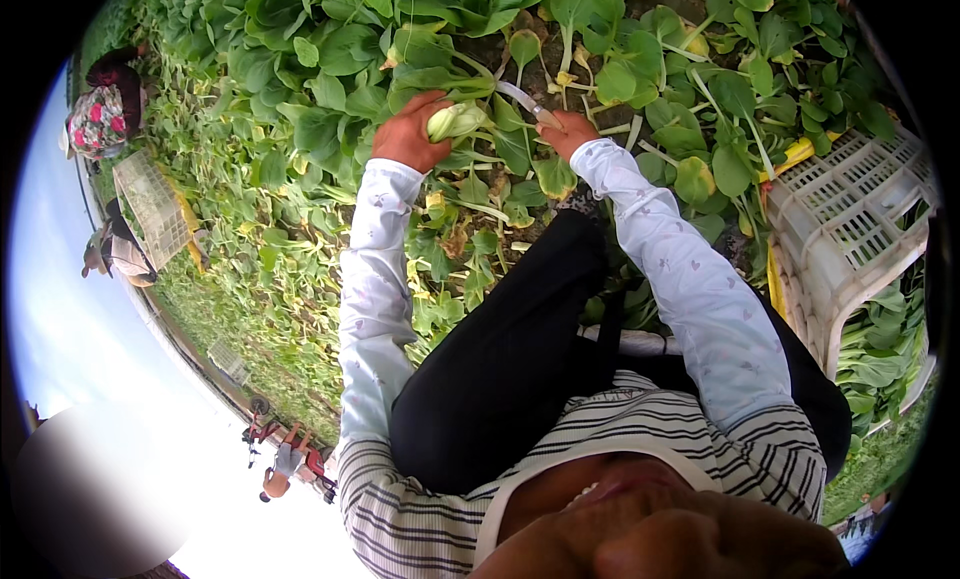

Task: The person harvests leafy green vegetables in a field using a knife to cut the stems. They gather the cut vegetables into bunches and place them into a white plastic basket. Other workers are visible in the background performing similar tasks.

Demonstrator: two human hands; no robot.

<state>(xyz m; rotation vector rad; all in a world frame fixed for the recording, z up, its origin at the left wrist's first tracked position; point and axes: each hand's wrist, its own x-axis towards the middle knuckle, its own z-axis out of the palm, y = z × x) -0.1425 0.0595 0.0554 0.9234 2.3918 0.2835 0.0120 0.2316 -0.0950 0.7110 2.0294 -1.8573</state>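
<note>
Among rows of leafy greens, my left hand [412, 133] holds a pale, trimmed head of bok choy [457, 121], its whitish base leaves bunched beside the thumb. My right hand [568, 134] grips the handle of a sickle-like knife [525, 100]. The knife's pale curved blade reaches left to the stem base of a green bok choy plant [439, 80], just above my left hand. Whether the blade touches the stem I cannot tell. Both forearms wear white patterned sleeves.
A white plastic crate [847, 219] stands close at the right, with cut greens [881, 361] below it. Loose and yellowed leaves litter the soil. Two people crouch far left by another crate [154, 204]; a person [283, 466] is near a red vehicle in the distance.
</note>
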